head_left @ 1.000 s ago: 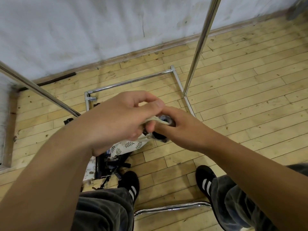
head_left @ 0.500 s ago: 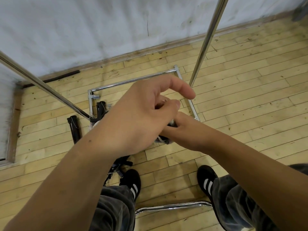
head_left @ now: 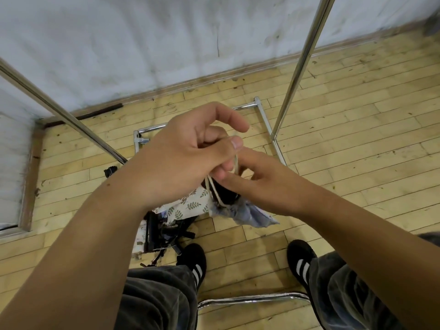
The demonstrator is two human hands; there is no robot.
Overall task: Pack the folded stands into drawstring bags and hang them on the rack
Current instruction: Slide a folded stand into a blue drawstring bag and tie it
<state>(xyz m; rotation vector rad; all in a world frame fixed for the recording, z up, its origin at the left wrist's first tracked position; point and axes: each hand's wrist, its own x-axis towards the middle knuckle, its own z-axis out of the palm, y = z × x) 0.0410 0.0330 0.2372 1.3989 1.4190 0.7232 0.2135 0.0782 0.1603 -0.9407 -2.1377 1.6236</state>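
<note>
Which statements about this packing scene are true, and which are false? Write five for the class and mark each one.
1. The left hand pinches a cream cord. True.
2. The bluish bag hangs on the rack. False: it hangs under the right hand, clear of the rack.
3. A leaf-printed cloth lies on the floor below the hands. True.
4. The floor is grey tile. False: it is pale wooden planks.
5. The shoes are black with white stripes. True.
</note>
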